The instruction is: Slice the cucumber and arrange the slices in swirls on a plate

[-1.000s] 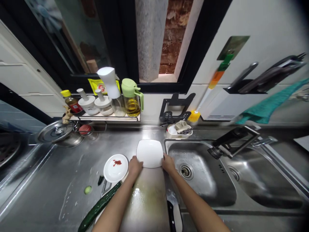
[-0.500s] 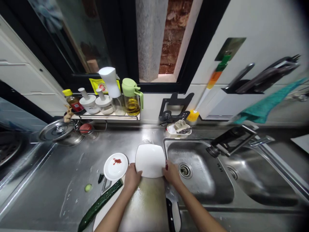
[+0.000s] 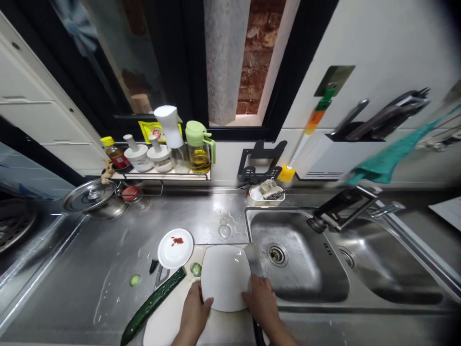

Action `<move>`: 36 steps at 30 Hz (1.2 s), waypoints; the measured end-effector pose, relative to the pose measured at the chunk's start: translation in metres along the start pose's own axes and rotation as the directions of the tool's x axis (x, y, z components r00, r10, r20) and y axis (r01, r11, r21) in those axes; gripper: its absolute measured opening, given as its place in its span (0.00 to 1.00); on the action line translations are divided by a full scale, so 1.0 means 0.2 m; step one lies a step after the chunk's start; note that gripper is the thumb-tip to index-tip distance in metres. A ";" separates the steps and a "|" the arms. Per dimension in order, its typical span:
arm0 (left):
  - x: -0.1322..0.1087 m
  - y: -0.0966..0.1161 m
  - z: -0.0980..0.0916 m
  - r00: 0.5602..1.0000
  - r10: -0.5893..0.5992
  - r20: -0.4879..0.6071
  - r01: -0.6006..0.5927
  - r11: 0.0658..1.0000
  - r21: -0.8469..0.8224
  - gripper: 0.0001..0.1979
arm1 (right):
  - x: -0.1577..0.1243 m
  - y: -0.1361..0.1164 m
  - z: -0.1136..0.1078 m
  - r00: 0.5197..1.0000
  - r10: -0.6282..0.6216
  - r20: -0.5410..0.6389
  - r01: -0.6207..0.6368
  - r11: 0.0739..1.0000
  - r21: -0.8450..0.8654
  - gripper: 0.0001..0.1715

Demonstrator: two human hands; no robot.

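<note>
Head view: plate (image 3: 226, 278) lies squarely between the hands, left hand (image 3: 194, 310) and right hand (image 3: 263, 299) clamped on opposite sides, near its near edge. Equally close to both; squarish, no clear long axis. It's over the board (image 3: 167, 312), toward the far right corner.

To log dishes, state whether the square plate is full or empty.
Empty: the square plate, between left hand and right hand, shows bare white.

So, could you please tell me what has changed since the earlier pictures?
The left hand and right hand have drawn the glossy white squarish plate toward the person, gripping it throughout. The round white plate and long dark-green cucumber stayed put.
</note>
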State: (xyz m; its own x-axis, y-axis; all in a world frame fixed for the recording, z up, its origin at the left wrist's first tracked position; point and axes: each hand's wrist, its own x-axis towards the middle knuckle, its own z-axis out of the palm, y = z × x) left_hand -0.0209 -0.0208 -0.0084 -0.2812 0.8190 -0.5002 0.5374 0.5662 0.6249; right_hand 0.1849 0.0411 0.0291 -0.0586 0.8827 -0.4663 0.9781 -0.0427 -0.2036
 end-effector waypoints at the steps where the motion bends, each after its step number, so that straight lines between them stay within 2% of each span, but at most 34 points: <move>1: 0.00 -0.01 0.00 1.000 0.005 -0.001 -0.006 1.000 -0.010 0.18 | -0.01 0.00 0.00 1.000 -0.001 -0.003 0.001 1.000 -0.008 0.21; 10: -0.02 -0.03 0.02 0.999 0.039 -0.027 -0.039 0.999 -0.021 0.19 | -0.03 -0.05 -0.01 1.000 0.003 -0.025 -0.005 0.996 -0.089 0.16; 15: -0.01 -0.03 -0.03 0.997 0.075 -0.036 -0.072 0.996 0.056 0.16 | -0.03 -0.06 -0.01 1.000 0.008 -0.007 -0.009 0.996 -0.091 0.16; 20: 0.06 -0.02 -0.14 0.954 0.198 -0.223 -0.165 0.973 0.159 0.15 | -0.03 -0.06 0.00 1.000 0.020 0.000 -0.020 0.996 -0.084 0.16; 22: 0.10 -0.01 -0.17 0.940 0.234 -0.249 -0.182 0.959 0.217 0.15 | -0.03 -0.06 0.01 1.000 0.026 0.004 -0.026 0.996 -0.080 0.16; 28: 0.20 0.04 -0.20 0.963 0.214 -0.165 -0.149 0.929 0.339 0.15 | -0.04 -0.07 0.01 0.999 0.042 0.001 -0.042 0.996 -0.080 0.18; 36: 0.20 0.08 -0.21 0.986 0.149 -0.072 -0.098 0.879 0.467 0.17 | -0.04 -0.06 0.02 0.999 0.041 -0.015 -0.042 0.997 -0.062 0.17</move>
State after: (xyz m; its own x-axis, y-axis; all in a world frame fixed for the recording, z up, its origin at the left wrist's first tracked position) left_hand -0.0575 0.0256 0.0072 -0.2548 0.8986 -0.3572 0.8714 0.3736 0.3181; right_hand 0.1729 0.0328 0.0314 -0.0150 0.8870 -0.4616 0.9902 -0.0508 -0.1298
